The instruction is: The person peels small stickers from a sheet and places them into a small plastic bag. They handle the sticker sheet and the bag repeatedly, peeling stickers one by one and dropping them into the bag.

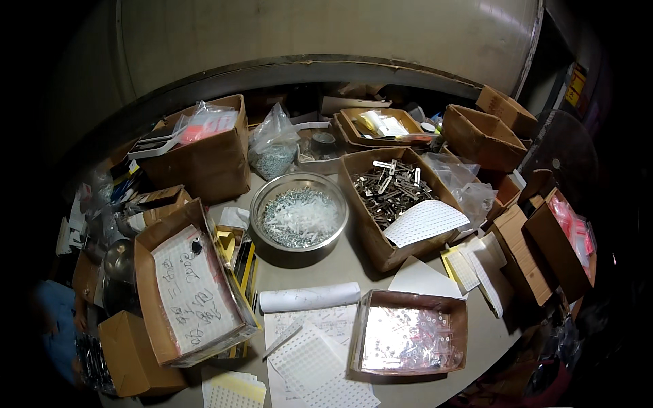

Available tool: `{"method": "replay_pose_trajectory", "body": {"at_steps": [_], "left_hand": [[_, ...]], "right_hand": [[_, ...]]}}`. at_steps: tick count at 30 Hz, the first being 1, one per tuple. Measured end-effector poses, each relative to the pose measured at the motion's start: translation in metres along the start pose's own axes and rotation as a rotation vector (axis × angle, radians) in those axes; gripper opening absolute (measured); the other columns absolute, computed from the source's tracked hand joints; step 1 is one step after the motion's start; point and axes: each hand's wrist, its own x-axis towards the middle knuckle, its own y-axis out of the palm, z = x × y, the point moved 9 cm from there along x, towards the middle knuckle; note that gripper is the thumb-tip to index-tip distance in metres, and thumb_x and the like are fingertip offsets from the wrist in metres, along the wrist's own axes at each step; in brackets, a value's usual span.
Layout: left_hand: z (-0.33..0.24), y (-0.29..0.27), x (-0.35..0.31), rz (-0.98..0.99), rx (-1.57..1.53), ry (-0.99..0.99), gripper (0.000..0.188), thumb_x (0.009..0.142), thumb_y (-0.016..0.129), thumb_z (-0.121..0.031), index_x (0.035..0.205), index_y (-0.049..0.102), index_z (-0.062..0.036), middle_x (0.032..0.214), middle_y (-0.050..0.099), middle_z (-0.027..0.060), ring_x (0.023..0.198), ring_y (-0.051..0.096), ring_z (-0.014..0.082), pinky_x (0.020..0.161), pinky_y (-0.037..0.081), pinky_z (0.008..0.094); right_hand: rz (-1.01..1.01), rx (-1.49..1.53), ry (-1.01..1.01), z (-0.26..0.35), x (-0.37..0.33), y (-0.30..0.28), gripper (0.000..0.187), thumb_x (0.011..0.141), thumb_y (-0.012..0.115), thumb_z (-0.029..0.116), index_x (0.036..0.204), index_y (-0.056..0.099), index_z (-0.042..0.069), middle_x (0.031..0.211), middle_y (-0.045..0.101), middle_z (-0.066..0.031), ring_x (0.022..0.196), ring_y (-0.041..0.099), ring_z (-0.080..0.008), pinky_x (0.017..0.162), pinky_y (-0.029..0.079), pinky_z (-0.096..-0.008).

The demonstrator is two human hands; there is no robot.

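Neither my left hand nor my right hand shows in the head view. At the table's middle stands a round metal bowl [255, 234] heaped with small silvery screws [299, 216] and whitish pieces. To its right, a deep cardboard box [381, 255] holds many dark metal strips [391, 190], with a dotted white sheet [428, 223] lying over its near corner. Nearer the front is a shallow cardboard box [410, 372] of small clear packets [415, 336]. Left of it lie a rolled paper [309, 297] and several printed label sheets [313, 357].
A tilted cardboard box [146, 285] with a handwritten sheet stands at the left. A tall carton [211, 163] with plastic bags and a clear bag of screws [272, 149] are behind. Cartons [483, 139] and a dark fan [558, 153] line the right. Blue cloth [58, 326] shows at far left.
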Motion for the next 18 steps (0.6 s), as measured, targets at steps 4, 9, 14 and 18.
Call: {"method": "replay_pose_trajectory", "body": {"at_steps": [4,9,14,18], "left_hand": [[-0.004,-0.007,-0.004,-0.005,-0.01,-0.017,0.028,0.098,0.066,-0.029,0.115,0.07,-0.0062,0.106,0.075,0.0165,0.095,0.072,0.0292,0.086,0.058,0.0424],[-0.013,-0.014,-0.011,-0.01,-0.009,-0.027,0.03,0.099,0.065,-0.028,0.117,0.07,-0.0049,0.107,0.074,0.0172,0.095,0.072,0.0294,0.086,0.058,0.0425],[-0.026,-0.022,-0.018,0.004,0.014,-0.034,0.031,0.1,0.064,-0.028,0.118,0.07,-0.0037,0.109,0.074,0.0179,0.096,0.071,0.0296,0.086,0.057,0.0425],[-0.034,-0.03,-0.024,0.017,0.024,-0.037,0.032,0.1,0.064,-0.028,0.12,0.069,-0.0027,0.11,0.074,0.0185,0.096,0.071,0.0298,0.086,0.057,0.0425]], "right_hand": [[0.042,-0.006,-0.014,0.012,0.012,-0.02,0.055,0.094,0.059,0.044,0.136,0.06,0.009,0.129,0.065,-0.0259,0.11,0.067,-0.0448,0.092,0.055,-0.0529],[0.07,0.013,-0.059,0.027,0.019,-0.048,0.051,0.092,0.059,0.04,0.132,0.062,0.009,0.125,0.066,-0.0256,0.109,0.068,-0.0439,0.092,0.055,-0.0523],[0.102,0.074,-0.1,0.046,0.022,-0.073,0.047,0.091,0.059,0.037,0.128,0.065,0.009,0.121,0.068,-0.0254,0.108,0.068,-0.043,0.092,0.055,-0.0517],[0.139,0.117,-0.137,0.063,0.021,-0.092,0.043,0.09,0.059,0.034,0.125,0.067,0.009,0.118,0.069,-0.0251,0.107,0.069,-0.0423,0.091,0.055,-0.0513]]}}
